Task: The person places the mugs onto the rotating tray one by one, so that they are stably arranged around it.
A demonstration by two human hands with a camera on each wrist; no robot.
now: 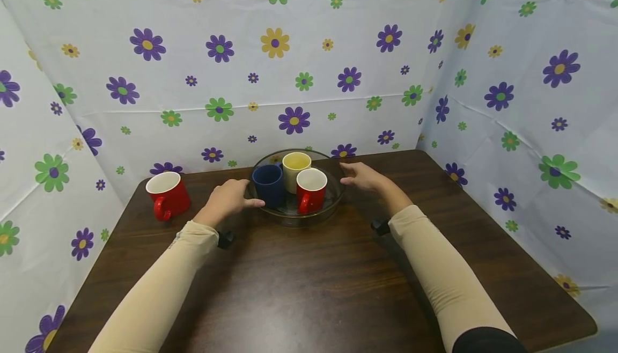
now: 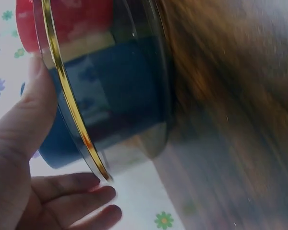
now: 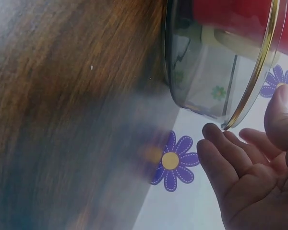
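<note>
A clear glass bowl [image 1: 324,217] with a gold band at its rim [image 2: 67,86] stands near the back of the table. Inside it are a blue mug [image 1: 268,188], a cream mug with a yellow inside [image 1: 292,179] and a red mug with a white inside [image 1: 311,198]. My left hand [image 1: 228,200] is at the bowl's left side, thumb and fingers spread about the rim; whether they touch it is hard to tell. At the right side, my right hand [image 1: 363,176] has its fingertips [image 3: 212,130] close to the rim, with nothing held.
Another red mug [image 1: 171,200] stands on the left of the dark wooden table [image 1: 299,283]. Flower-patterned white sheets [image 1: 193,74] hang behind the table and along both sides.
</note>
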